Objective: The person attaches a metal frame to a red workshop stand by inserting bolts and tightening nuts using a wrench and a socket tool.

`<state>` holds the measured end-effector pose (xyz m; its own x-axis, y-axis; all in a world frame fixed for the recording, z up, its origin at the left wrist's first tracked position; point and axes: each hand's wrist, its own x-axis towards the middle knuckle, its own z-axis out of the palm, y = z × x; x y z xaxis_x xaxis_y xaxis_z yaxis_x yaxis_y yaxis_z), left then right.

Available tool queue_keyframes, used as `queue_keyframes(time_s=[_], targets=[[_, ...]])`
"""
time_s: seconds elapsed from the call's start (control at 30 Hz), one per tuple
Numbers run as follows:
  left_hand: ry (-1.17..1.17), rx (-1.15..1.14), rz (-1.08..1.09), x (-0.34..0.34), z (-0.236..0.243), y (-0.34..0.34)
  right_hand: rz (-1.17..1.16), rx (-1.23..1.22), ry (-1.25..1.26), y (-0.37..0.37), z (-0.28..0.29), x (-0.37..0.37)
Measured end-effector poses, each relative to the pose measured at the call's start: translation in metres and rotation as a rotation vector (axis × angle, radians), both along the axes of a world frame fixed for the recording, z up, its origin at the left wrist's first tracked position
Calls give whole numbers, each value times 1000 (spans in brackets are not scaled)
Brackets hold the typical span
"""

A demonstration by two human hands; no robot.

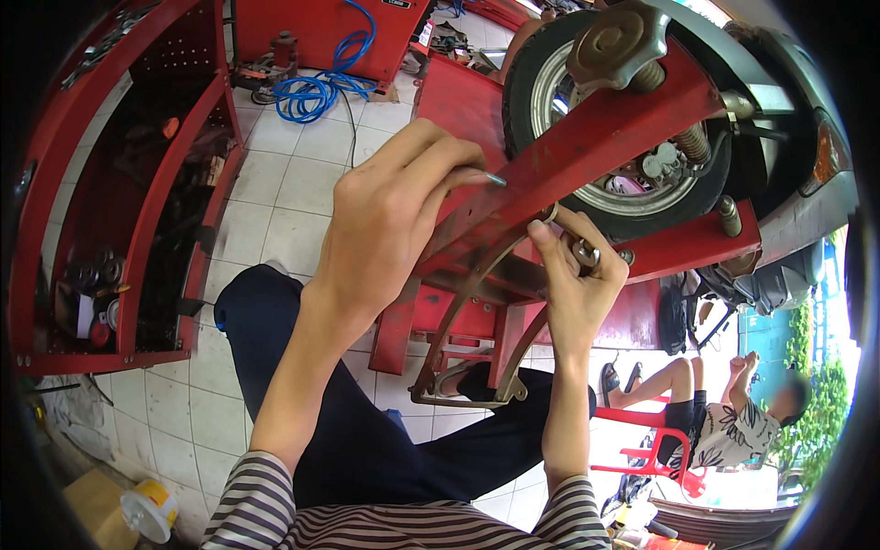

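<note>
Shelving [139, 266] stands left of the hands [380, 215], the wheel [642, 203] beyond to the right.

White tiled floor [174, 412]; red metal shelving [140, 266] stands left; red cabinet [293, 32] at back; red plastic chair [631, 417] right; green foliage [830, 403] beyond; bright daylight enters from right.

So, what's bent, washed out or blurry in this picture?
Head view: the red cart bows near the dark rim; head view: daylight bleaches the far right edge, beside the green plants; head view: the seated person's head is blurred, while the left hand and right hand look fairly sharp.
</note>
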<state>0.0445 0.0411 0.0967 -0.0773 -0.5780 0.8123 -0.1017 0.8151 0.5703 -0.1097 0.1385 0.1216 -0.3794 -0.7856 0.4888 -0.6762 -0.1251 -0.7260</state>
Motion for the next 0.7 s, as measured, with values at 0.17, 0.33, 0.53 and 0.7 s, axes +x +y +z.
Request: queue_keyframes(time_s=[0.17, 0.33, 0.53, 0.7], targets=[[7, -34, 28, -4, 0, -1, -12, 27, -1, 0, -1, -4], [12, -16, 39, -4, -1, 1, -10, 31, -5, 0, 0, -2], [35, 59, -68, -4, -6, 7, -9, 28, -11, 1, 0, -2], [185, 223, -126, -14, -3, 21, 17, 15, -24, -1, -1, -4]])
